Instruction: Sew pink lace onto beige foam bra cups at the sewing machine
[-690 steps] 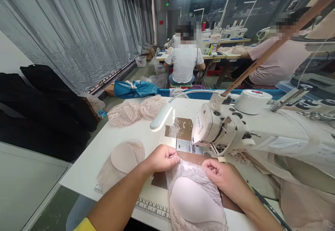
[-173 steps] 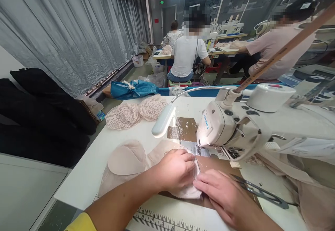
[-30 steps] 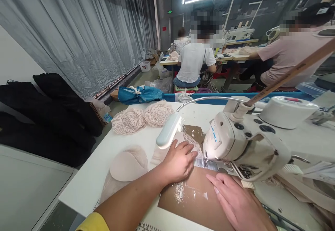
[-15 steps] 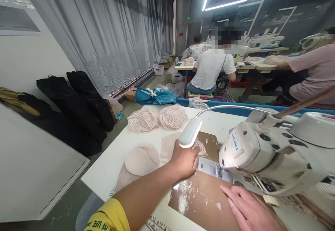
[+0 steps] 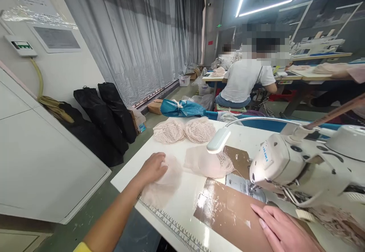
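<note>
At the table's left, my left hand [image 5: 154, 168] has its fingers curled on a pale sheer fabric piece [image 5: 165, 185], which is bunched at the fingertips; the hand hides part of it. My right hand [image 5: 281, 227] lies flat, fingers stretched, on a brown taped board [image 5: 225, 210] in front of the sewing machine [image 5: 273, 160]. Between the left hand and the machine rests another sheer piece with a lace edge [image 5: 209, 162], a rounded pad shape showing through. A thread runs from its lace toward the metal needle plate [image 5: 238, 185].
Two bundles of beige lace [image 5: 169, 131] sit at the table's back edge. A lamp head [image 5: 219, 139] on a bent arm hangs over the work. A ruler strip [image 5: 171, 221] runs along the front edge. Beyond, a blue bag [image 5: 182, 108] and a seated co-worker [image 5: 245, 78].
My left hand has moved left from the lace piece by the needle to the other sheer fabric. My right hand stays on the board. The view has turned left.
</note>
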Action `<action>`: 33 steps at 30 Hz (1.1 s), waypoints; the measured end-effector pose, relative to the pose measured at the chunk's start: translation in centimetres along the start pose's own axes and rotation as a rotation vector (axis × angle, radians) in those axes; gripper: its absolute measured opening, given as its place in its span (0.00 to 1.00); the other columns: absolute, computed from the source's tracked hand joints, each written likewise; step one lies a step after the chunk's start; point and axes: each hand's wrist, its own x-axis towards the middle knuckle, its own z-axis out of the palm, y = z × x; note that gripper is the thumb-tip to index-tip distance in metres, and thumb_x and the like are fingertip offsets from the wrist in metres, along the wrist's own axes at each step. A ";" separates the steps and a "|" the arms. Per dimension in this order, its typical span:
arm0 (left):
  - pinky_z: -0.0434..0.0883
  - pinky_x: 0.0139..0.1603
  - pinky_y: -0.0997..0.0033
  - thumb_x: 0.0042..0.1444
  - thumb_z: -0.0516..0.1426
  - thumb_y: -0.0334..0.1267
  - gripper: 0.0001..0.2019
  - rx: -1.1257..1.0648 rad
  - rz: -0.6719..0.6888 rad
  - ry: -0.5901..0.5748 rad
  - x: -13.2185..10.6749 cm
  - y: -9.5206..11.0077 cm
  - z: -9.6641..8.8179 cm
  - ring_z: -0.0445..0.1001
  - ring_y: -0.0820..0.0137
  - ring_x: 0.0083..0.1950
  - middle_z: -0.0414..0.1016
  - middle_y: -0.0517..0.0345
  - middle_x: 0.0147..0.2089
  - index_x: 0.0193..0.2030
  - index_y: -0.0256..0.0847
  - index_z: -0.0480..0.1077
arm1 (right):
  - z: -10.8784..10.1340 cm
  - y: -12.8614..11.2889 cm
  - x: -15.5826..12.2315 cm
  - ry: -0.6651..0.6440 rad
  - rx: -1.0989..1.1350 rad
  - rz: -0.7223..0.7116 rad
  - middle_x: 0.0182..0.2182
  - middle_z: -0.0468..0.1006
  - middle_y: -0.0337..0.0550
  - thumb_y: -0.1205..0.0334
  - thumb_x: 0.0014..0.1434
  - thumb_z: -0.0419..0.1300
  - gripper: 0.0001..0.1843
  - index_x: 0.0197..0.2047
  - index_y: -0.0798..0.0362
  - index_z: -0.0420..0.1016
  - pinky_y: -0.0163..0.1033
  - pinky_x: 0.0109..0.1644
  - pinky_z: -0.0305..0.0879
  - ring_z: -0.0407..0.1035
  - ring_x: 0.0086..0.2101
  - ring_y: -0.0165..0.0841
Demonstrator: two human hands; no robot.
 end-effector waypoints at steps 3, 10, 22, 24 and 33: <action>0.68 0.37 0.71 0.58 0.50 0.46 0.12 -0.238 0.093 -0.192 -2.1 1.3 2.0 0.70 0.67 0.38 0.70 0.55 0.37 0.35 0.38 0.62 | -0.3 -0.5 0.0 -0.038 0.083 0.125 0.40 0.81 0.43 0.61 0.63 0.49 0.16 0.47 0.51 0.75 0.36 0.34 0.72 0.77 0.38 0.35; 0.59 0.29 0.77 0.52 0.58 0.39 0.08 -0.492 0.289 -0.475 -1.5 11.3 7.0 0.63 0.73 0.32 0.65 0.61 0.33 0.35 0.39 0.64 | -4.3 -2.3 1.2 -0.068 0.510 0.470 0.33 0.78 0.40 0.56 0.65 0.50 0.13 0.35 0.48 0.73 0.37 0.38 0.68 0.72 0.34 0.34; 0.62 0.33 0.72 0.54 0.51 0.27 0.04 0.041 0.468 -0.178 3.9 16.7 10.1 0.66 0.69 0.33 0.67 0.57 0.32 0.32 0.39 0.64 | -3.7 -2.9 1.5 -0.305 0.379 0.338 0.28 0.74 0.41 0.63 0.65 0.48 0.14 0.35 0.49 0.74 0.39 0.33 0.63 0.68 0.30 0.35; 0.65 0.37 0.69 0.57 0.49 0.28 0.05 0.098 0.518 -0.153 2.9 17.2 9.4 0.67 0.66 0.37 0.68 0.54 0.35 0.34 0.38 0.65 | -3.4 -2.8 1.3 -0.262 0.323 0.347 0.27 0.73 0.41 0.66 0.63 0.48 0.14 0.31 0.49 0.73 0.38 0.32 0.63 0.68 0.29 0.34; 0.70 0.53 0.60 0.59 0.51 0.31 0.09 0.145 0.945 -0.091 1.1 15.3 12.9 0.69 0.59 0.53 0.72 0.43 0.50 0.45 0.33 0.67 | -2.7 -2.2 0.7 -0.241 0.127 0.333 0.38 0.79 0.45 0.64 0.62 0.50 0.15 0.48 0.50 0.75 0.41 0.39 0.70 0.74 0.37 0.37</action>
